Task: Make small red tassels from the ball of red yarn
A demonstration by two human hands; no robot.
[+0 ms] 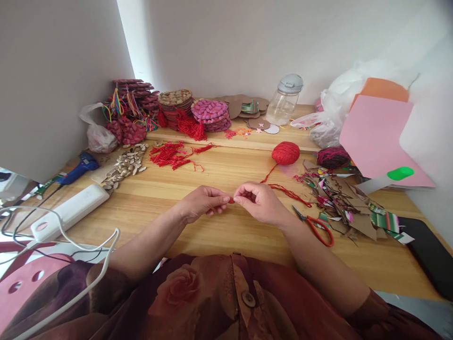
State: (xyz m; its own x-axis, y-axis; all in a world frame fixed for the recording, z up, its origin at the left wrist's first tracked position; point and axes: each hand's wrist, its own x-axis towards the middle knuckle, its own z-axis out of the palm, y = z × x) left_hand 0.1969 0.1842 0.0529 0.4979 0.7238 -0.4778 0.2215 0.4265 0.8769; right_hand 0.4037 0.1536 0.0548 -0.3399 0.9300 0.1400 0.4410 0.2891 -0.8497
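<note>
My left hand and my right hand almost meet over the middle of the wooden table. Each pinches one side of a small piece of red yarn, mostly hidden by the fingertips. Beyond my right hand sits a red yarn ball, its loose strands trailing toward that hand. Open scissors with red handles lie to the right. Several red tassels rest farther back on the left.
Cardboard scraps and a dark phone lie at right. Seed shells, a blue glue gun and a white power strip are at left. Stacked coasters and a bottle stand along the back.
</note>
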